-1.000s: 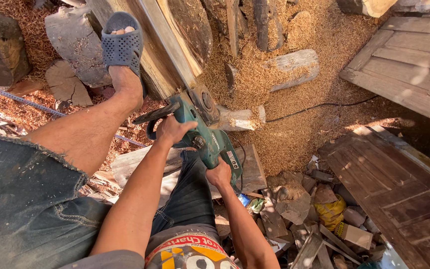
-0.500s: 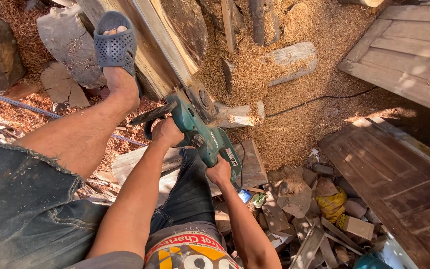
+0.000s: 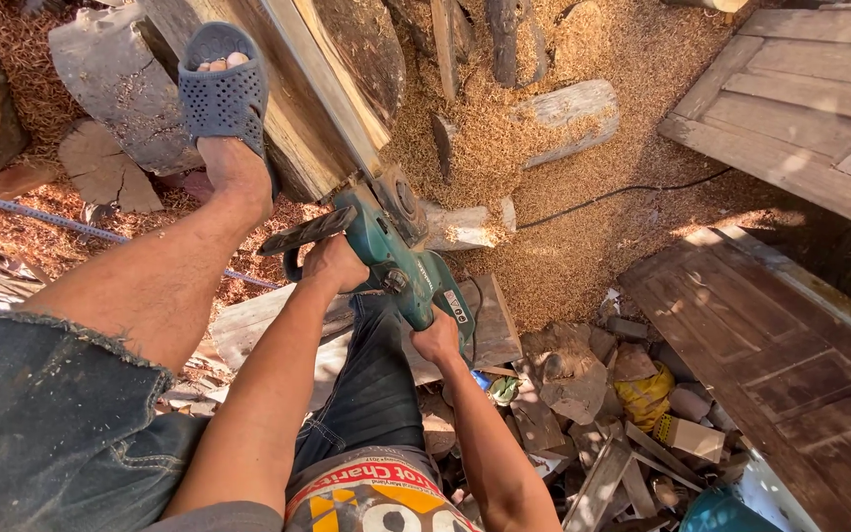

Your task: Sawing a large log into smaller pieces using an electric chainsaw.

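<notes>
Looking down, we grip a teal chainsaw [image 3: 401,258], left hand [image 3: 332,261] closed on its front handle and right hand [image 3: 438,340] on the rear, cutting a plank [image 3: 293,89] that our sandalled foot [image 3: 224,94] pins steady over sawdust [image 3: 563,236]

You are working in hard, bright sunlight that falls from the upper left, so the sawdust [image 3: 583,236] glows warm orange and nearly washes out. Deep, sharp-edged shadow covers the dark wooden door [image 3: 770,335] at the lower right. Your wide lens bends the frame's edges, and everything stays crisply focused, without motion blur.
</notes>
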